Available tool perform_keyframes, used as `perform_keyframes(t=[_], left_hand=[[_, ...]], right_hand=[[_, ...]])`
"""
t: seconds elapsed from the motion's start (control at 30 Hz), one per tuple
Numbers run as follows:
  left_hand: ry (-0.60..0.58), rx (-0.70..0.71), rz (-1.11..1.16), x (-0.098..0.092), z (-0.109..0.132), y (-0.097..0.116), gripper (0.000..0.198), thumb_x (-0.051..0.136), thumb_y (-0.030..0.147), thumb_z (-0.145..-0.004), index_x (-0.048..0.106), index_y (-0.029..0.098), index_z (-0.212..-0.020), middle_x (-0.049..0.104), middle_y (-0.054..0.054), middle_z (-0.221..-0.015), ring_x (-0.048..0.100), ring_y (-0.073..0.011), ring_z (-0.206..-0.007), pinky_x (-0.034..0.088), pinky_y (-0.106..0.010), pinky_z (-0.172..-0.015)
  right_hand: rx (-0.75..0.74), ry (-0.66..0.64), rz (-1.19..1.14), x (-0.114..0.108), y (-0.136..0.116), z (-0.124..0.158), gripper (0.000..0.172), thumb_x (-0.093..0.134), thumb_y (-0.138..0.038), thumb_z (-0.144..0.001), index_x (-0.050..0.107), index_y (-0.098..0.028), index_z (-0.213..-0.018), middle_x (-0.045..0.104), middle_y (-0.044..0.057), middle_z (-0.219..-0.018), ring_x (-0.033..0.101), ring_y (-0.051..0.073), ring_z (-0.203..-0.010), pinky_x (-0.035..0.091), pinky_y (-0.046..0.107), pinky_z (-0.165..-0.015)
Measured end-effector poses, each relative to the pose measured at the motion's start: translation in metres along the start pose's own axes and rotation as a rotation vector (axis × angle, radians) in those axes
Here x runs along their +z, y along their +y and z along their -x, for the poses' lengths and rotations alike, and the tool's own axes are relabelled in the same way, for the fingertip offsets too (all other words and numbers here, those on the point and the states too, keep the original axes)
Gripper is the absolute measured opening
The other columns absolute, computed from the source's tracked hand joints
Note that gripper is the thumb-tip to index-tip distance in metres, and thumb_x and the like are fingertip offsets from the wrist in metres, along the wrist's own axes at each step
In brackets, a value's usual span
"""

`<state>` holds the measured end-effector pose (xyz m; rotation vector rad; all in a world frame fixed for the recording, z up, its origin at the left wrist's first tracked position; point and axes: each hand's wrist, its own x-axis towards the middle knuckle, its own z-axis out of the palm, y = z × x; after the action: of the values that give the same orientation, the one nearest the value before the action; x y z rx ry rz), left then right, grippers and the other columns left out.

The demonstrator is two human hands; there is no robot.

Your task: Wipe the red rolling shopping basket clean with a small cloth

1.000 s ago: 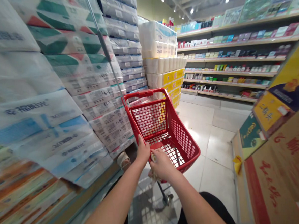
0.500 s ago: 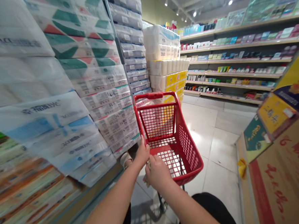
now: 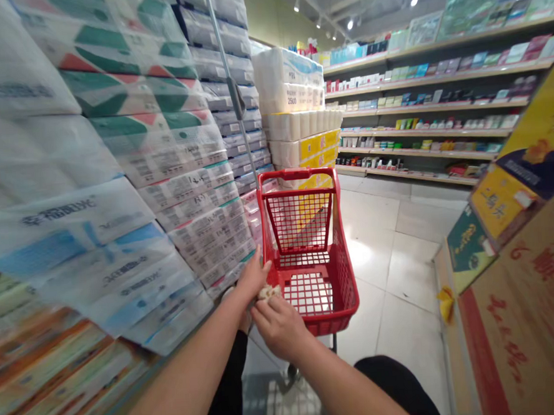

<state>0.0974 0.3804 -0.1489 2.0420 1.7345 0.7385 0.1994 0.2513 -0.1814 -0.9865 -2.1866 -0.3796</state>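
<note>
A red plastic shopping cart [image 3: 312, 323] on a wheeled frame stands just ahead, with nothing visible in its lattice basket. My left hand [image 3: 252, 278] is beside the basket's left wall, its thumb and forefinger apart; whether it touches the wall I cannot tell. Close below it, at the basket's near left corner, my right hand [image 3: 283, 321] has its fingers curled closed on a crumpled, pale, cloth-like thing [image 3: 269, 291]. That bundle shows between the two hands, its exact kind unclear.
Tall stacks of wrapped tissue packs [image 3: 179, 138] line the left side, with a thin metal pole [image 3: 226, 66] before them. Cardboard boxes [image 3: 514, 337] crowd the right edge. Stocked shelves [image 3: 421, 111] stand at the back, beyond the pale tiled floor [image 3: 383, 251].
The cart has swung round so its near end sits further left in view. My left hand has moved down and left with its thumb now apart; more of the pale bundle shows.
</note>
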Motion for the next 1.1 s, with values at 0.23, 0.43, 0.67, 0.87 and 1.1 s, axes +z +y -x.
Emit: perform_keyframes(t=[0.23, 0.43, 0.67, 0.87, 1.1], left_hand=[[-0.242, 0.023, 0.523, 0.001, 0.018, -0.009, 0.06, 0.062, 0.029, -0.074, 0.052, 0.014, -0.13, 0.067, -0.01, -0.122, 0.063, -0.0238, -0.109, 0.047, -0.037, -0.099], [-0.276, -0.026, 0.576, 0.005, 0.022, -0.019, 0.053, 0.058, 0.038, -0.076, 0.059, 0.012, -0.122, 0.072, -0.009, -0.107, 0.067, -0.023, -0.094, 0.052, -0.036, -0.087], [-0.21, 0.036, 0.492, 0.019, 0.017, -0.025, 0.051, 0.055, 0.042, -0.08, 0.061, 0.016, -0.124, 0.072, -0.007, -0.111, 0.067, -0.0238, -0.1, 0.05, -0.035, -0.092], [-0.133, 0.026, 0.356, 0.026, 0.012, -0.026, 0.046, 0.048, 0.039, -0.086, 0.06, 0.017, -0.125, 0.07, -0.008, -0.118, 0.064, -0.0243, -0.108, 0.046, -0.036, -0.097], [-0.109, -0.001, 0.168, 0.019, 0.021, -0.014, 0.046, 0.037, 0.038, -0.094, 0.053, 0.018, -0.132, 0.068, -0.013, -0.12, 0.061, -0.0245, -0.113, 0.045, -0.036, -0.096]], right_hand=[[-0.041, -0.053, 0.068, 0.029, -0.007, 0.019, 0.041, 0.057, -0.029, -0.089, 0.055, -0.013, -0.127, 0.057, 0.012, -0.127, 0.04, 0.029, -0.126, 0.033, 0.048, -0.109], [-0.12, 0.03, 0.131, 0.041, 0.008, 0.027, 0.033, 0.053, -0.021, -0.093, 0.058, -0.017, -0.125, 0.062, 0.004, -0.123, 0.036, 0.024, -0.133, 0.034, 0.042, -0.112], [-0.049, -0.094, 0.122, 0.056, 0.007, 0.034, 0.014, 0.055, -0.017, -0.091, 0.067, -0.019, -0.084, 0.066, 0.004, -0.08, 0.058, 0.019, -0.088, 0.053, 0.036, -0.082], [0.23, -0.325, 0.225, 0.034, -0.004, 0.038, 0.02, 0.06, -0.02, -0.086, 0.063, -0.019, -0.106, 0.061, 0.012, -0.109, 0.057, 0.023, -0.086, 0.052, 0.032, -0.06], [0.16, -0.193, 0.2, 0.027, 0.003, 0.038, 0.021, 0.05, -0.017, -0.091, 0.063, -0.017, -0.108, 0.06, 0.012, -0.107, 0.053, 0.021, -0.084, 0.048, 0.031, -0.062]])
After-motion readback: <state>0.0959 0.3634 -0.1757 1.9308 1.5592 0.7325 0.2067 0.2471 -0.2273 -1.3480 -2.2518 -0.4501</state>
